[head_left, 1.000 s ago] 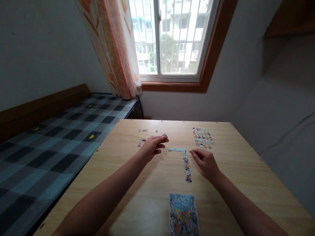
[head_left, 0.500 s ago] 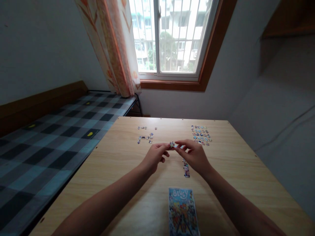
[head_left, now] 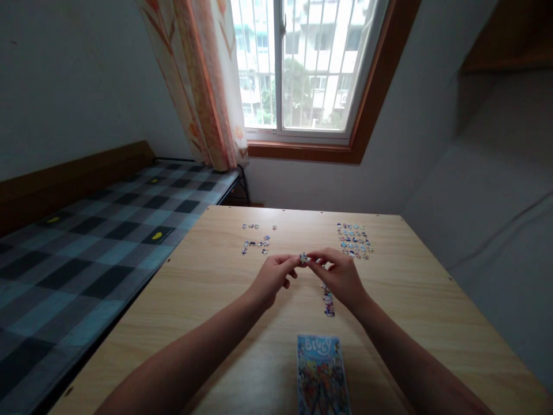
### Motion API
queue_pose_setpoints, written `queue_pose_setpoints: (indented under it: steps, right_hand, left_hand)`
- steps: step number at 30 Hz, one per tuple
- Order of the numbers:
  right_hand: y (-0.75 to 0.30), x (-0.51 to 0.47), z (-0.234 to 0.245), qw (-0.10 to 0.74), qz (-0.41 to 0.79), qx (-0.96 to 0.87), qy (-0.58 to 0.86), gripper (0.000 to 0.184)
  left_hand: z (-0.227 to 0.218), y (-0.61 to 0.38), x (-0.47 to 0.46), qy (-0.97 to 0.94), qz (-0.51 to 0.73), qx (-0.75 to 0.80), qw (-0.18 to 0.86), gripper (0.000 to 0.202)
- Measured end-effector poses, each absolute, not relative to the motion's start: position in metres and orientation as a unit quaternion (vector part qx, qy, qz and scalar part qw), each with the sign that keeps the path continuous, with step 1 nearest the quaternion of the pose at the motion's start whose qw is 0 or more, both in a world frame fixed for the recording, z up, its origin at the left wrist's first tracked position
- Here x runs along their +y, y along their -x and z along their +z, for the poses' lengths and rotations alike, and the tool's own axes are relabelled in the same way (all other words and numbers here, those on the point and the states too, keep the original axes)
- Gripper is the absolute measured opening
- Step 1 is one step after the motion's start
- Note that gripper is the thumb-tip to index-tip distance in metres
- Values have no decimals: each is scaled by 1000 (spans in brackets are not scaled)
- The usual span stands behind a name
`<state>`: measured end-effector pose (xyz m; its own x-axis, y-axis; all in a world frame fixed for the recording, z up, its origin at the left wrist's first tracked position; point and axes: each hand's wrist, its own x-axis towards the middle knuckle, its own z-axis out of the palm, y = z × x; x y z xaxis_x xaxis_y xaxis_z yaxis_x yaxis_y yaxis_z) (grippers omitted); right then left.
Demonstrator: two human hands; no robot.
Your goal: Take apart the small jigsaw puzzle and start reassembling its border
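Observation:
A small jigsaw puzzle piece [head_left: 303,258] is held above the table between my two hands. My left hand [head_left: 276,275] pinches its left side with thumb and forefinger, the other fingers curled. From the other side, my right hand [head_left: 338,272] has its thumb and fingertips on the same piece. Below the right hand lies a narrow joined strip of puzzle pieces [head_left: 329,304], its upper end partly hidden. Loose puzzle pieces [head_left: 354,239] sit in rows beyond the right hand. Farther left, a partly joined puzzle section [head_left: 256,244] rests near several scattered pieces.
A colourful puzzle box [head_left: 322,374] lies on the wooden table [head_left: 207,357] near me, cut off by the lower edge. Left of the table stands a bed with a checked cover [head_left: 108,230]. Beyond are a window [head_left: 311,75] and a curtain [head_left: 203,86].
The puzzle piece has turned slightly between my fingertips. Both hands stay in nearly the same place, and the view has shifted a little.

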<state>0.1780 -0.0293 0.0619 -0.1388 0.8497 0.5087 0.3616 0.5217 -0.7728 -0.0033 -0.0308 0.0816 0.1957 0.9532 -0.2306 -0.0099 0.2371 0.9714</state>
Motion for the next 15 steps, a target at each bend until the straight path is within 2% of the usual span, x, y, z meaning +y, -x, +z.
queue_pose_setpoints:
  steps: [4, 7, 15]
  right_hand:
    - [-178, -26, 56, 478, 225, -734, 427, 11]
    - [-178, -23, 46, 423, 213, -771, 426, 14]
    - [-184, 4, 29, 280, 186, -808, 484, 16]
  left_hand:
    - [71, 8, -23, -512, 375, 510, 581, 34]
    - [58, 24, -11, -565, 318, 543, 534, 26]
    - [36, 70, 4, -695, 170, 663, 220, 27]
